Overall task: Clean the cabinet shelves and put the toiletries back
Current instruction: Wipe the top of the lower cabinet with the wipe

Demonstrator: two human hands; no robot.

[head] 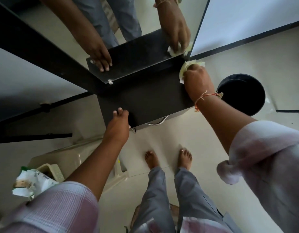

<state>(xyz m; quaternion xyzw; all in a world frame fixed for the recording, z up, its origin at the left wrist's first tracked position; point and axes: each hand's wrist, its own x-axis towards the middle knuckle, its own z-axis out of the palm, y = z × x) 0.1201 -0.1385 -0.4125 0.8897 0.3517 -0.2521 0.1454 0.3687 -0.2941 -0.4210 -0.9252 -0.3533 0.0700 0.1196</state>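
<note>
A dark cabinet top (pixel 145 98) juts out below a wall mirror (pixel 64 29). My right hand (pixel 198 83) is shut on a crumpled pale yellow cloth (pixel 185 68) and presses it into the cabinet's back right corner, against the mirror. My left hand (pixel 118 121) rests on the cabinet's front left edge, fingers curled over it, holding nothing. The mirror reflects both hands and the cloth. A metal handle (pixel 158 122) shows on the cabinet's front face. No shelves are visible from this angle.
A black round bin (pixel 241 93) stands on the floor right of the cabinet. A beige plastic stool (pixel 88 158) at lower left carries a basket and a crumpled green and white packet (pixel 30 180). My bare feet (pixel 169 158) stand on the pale tiled floor.
</note>
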